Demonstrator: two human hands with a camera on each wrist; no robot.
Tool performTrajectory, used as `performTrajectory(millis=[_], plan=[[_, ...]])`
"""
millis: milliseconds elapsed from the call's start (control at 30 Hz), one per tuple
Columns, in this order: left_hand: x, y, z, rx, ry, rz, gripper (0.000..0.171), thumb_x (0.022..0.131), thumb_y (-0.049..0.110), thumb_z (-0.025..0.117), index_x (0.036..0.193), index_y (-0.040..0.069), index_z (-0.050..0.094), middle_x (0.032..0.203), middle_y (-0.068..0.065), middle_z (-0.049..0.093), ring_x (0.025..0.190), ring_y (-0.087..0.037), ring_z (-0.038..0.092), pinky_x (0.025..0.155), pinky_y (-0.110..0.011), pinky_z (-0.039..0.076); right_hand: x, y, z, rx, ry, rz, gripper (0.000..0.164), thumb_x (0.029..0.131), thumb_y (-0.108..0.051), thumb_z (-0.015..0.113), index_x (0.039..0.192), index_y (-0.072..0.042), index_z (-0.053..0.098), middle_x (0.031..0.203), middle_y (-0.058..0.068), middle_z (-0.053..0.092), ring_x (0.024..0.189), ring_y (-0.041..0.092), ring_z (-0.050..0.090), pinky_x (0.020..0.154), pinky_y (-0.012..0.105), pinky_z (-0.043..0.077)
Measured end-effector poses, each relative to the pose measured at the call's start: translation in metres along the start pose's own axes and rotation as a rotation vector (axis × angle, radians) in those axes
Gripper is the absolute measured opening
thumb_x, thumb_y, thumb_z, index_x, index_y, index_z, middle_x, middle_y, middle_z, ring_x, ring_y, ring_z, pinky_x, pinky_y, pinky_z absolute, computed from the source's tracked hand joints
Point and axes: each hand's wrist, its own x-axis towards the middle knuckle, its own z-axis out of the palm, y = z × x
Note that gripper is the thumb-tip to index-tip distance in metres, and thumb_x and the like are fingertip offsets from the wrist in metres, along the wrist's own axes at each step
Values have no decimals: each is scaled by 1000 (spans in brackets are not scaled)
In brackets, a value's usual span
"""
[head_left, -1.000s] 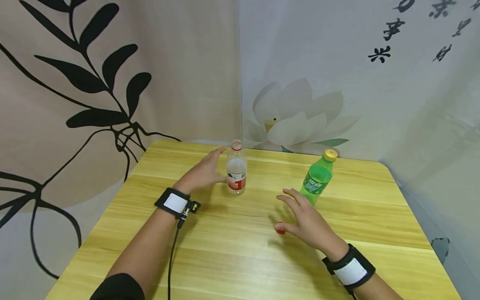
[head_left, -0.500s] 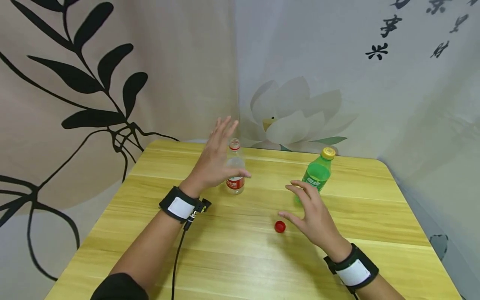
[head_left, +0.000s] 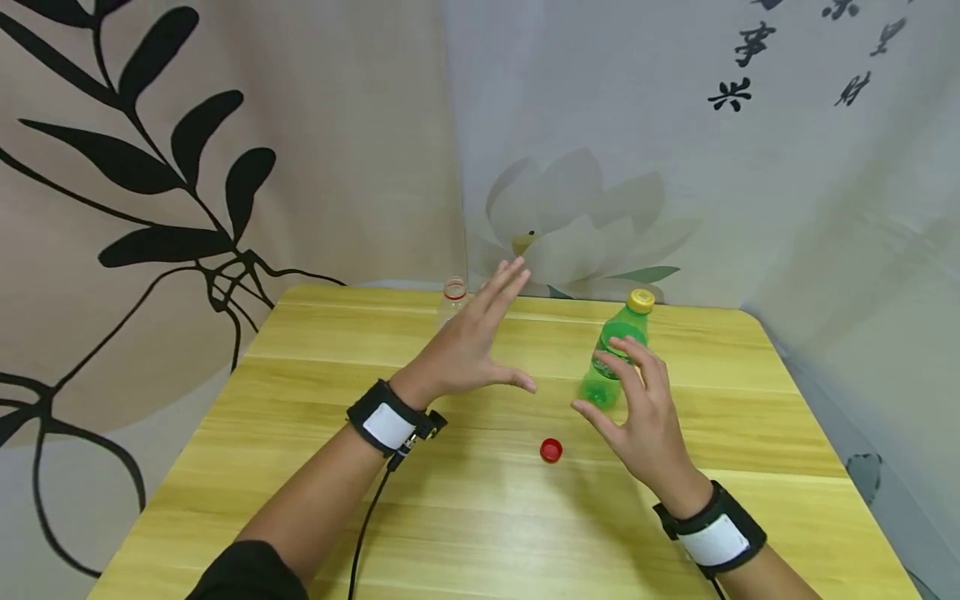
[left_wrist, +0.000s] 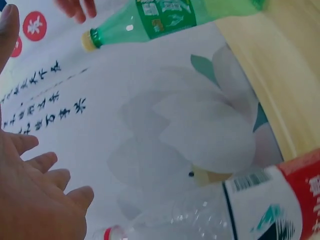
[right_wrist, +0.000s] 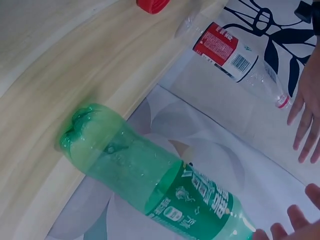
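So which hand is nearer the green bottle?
Right. The right hand is just in front of the green bottle; the left hand is farther off, to its left.

backdrop (head_left: 592,75): black 事 (head_left: 754,43), 兴 (head_left: 729,95) | green bottle (right_wrist: 152,172): white characters (right_wrist: 212,197), blurred | clear bottle (right_wrist: 234,56): barcode (right_wrist: 240,63), print (right_wrist: 219,44) illegible

left hand (head_left: 467,350): fingers extended, thumb spread toward right hand (head_left: 649,417) | right hand: fingers slightly bent, thumb apart | left forearm (head_left: 318,496), right forearm (head_left: 772,575): each behind its own hand
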Motion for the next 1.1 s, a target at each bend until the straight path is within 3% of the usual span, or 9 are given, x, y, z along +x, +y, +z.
performTrajectory(millis=[200, 500, 700, 867, 1100], plan=[[4, -1, 13, -33, -74, -24, 139, 70, 52, 94, 169, 21, 1, 176, 4, 1, 162, -23, 2, 117, -54, 40, 0, 1, -5, -28, 20, 26, 78, 93, -65, 62, 140, -2, 55, 156, 22, 40, 151, 44, 30, 115, 67, 34], [9, -3, 29, -75, -175, -116, 134, 74, 54, 90, 169, 21, 1, 175, 3, 2, 162, -24, 4, 121, -55, 34, 0, 4, -11, -34, 76, 32, 82, 94, -63, 61, 151, -6, 49, 165, 20, 30, 151, 42, 31, 112, 68, 37], [8, -10, 40, -108, -214, -165, 129, 77, 59, 86, 168, 29, 0, 175, 0, 4, 161, -30, 10, 121, -56, 33, -1, 9, -13, -25, 56, 70, 85, 93, -64, 61, 154, -6, 44, 168, 20, 25, 152, 41, 30, 114, 65, 37], [9, -16, 49, -112, -230, -182, 126, 80, 57, 85, 168, 28, 1, 175, -5, 7, 161, -32, 13, 121, -56, 33, -1, 12, -13, -16, 66, 81, 88, 92, -63, 63, 156, -7, 42, 168, 22, 25, 151, 42, 31, 114, 65, 37], [11, -25, 64, -156, -261, -225, 122, 83, 55, 83, 167, 31, -2, 175, 2, 11, 160, -24, 19, 124, -50, 31, -1, 15, -16, 6, 60, 112, 90, 91, -64, 63, 157, -7, 40, 168, 19, 23, 151, 44, 31, 113, 67, 36]])
